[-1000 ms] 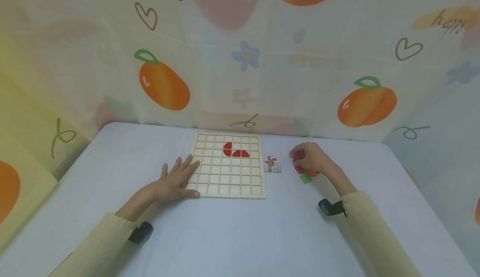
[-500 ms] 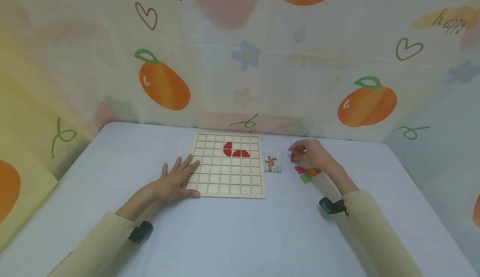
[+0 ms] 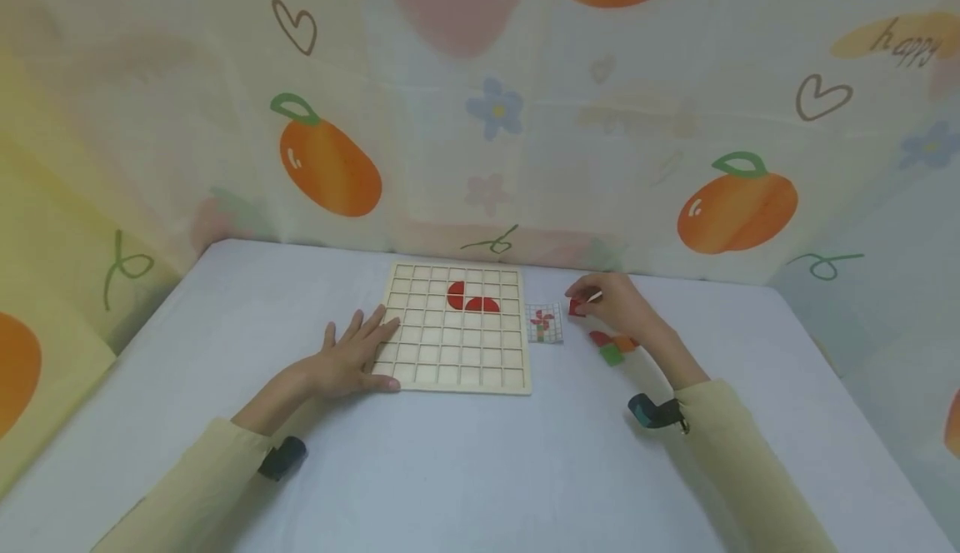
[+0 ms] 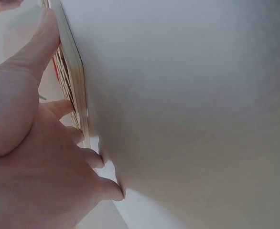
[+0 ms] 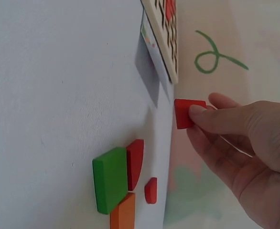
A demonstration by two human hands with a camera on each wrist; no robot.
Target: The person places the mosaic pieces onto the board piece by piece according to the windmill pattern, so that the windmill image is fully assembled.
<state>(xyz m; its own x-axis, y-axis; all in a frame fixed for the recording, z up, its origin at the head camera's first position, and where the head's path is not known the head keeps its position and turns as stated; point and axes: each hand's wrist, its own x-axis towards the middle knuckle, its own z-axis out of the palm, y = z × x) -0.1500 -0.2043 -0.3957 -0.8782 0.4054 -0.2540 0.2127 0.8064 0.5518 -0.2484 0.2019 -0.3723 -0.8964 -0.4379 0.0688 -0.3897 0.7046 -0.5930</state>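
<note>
My right hand (image 3: 621, 303) pinches a red tile (image 5: 183, 113) between thumb and fingers, held over the table just right of the picture card (image 3: 545, 324). Spread fingers of my left hand (image 3: 347, 367) rest on the left edge of the wooden grid board (image 3: 459, 391), with the thumb at its near corner. Red quarter-round tiles sit in the board's cells, forming an upright half disc (image 3: 456, 296) and a flat one (image 3: 482, 306). Below the right hand lie a green tile (image 5: 112, 180), an orange tile (image 5: 124, 214), a red curved tile (image 5: 135, 163) and another red tile (image 5: 151, 191).
The card carries a small red and green pattern on a grid and lies against the board's right side. A white cloth covers the table (image 3: 465, 470). Behind it hangs a printed curtain (image 3: 420, 153) with fruit and flowers.
My right hand has lifted the red tile from the loose pieces and moved it left and away from me, towards the card. My left hand stays on the board.
</note>
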